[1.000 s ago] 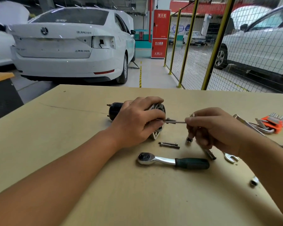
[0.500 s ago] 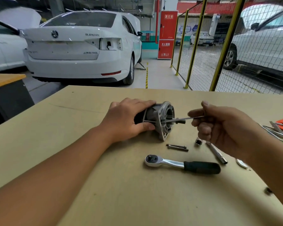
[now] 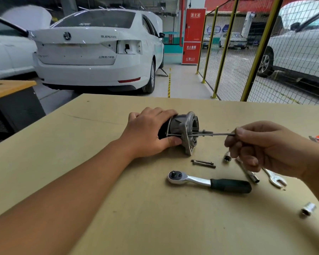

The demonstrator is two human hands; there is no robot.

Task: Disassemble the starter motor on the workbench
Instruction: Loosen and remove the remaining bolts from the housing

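Centrally on the tabletop, the starter motor lies sideways, gripped by the left hand. The right hand pinches a long bolt running through its housing. A ratchet lies nearer.

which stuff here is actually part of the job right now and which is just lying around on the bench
In use:
- starter motor, gripped by the left hand
- long bolt, pinched by the right hand, partly out of the motor

Lying about:
- ratchet
- loose bolts
- two sockets
- tube wrench
- open spanner
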